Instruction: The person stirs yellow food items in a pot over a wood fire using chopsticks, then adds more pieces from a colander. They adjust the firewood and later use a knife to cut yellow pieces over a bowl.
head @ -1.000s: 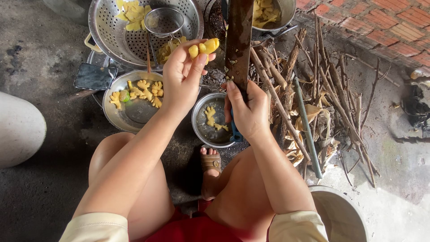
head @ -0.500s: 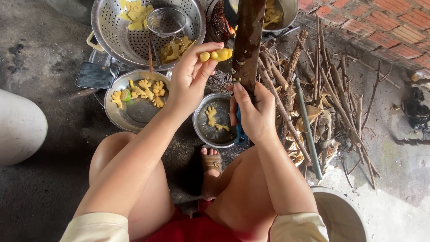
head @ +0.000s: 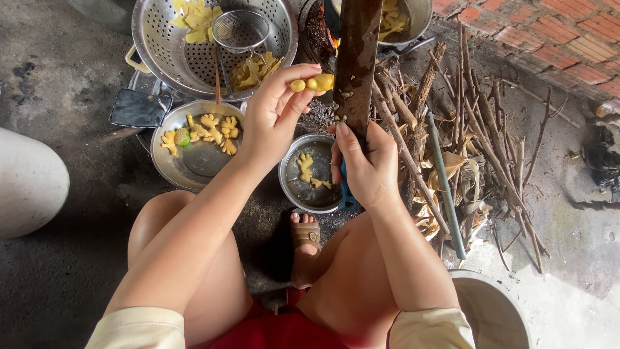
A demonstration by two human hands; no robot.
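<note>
My left hand (head: 274, 116) pinches a small peeled yellow root piece (head: 313, 83) between thumb and fingertips, right against the left edge of a big dark knife blade (head: 355, 58). My right hand (head: 365, 165) grips the knife's blue handle (head: 347, 194), with the blade pointing up and away from me. Below both hands sits a small metal bowl (head: 289, 187) holding a few yellow pieces. To its left a wider metal dish (head: 187, 169) holds several yellow pieces and a bit of green.
A metal colander (head: 187, 61) with yellow pieces and a small wire strainer (head: 237, 29) lies beyond the dish. A dark phone (head: 139, 108) rests at left. Dry sticks (head: 465, 136) pile at right beside a brick wall (head: 549, 39). A pale bucket (head: 494, 310) stands at lower right.
My left hand has carried the yellow piece rightward until it meets the knife blade. The right hand and knife have stayed nearly still.
</note>
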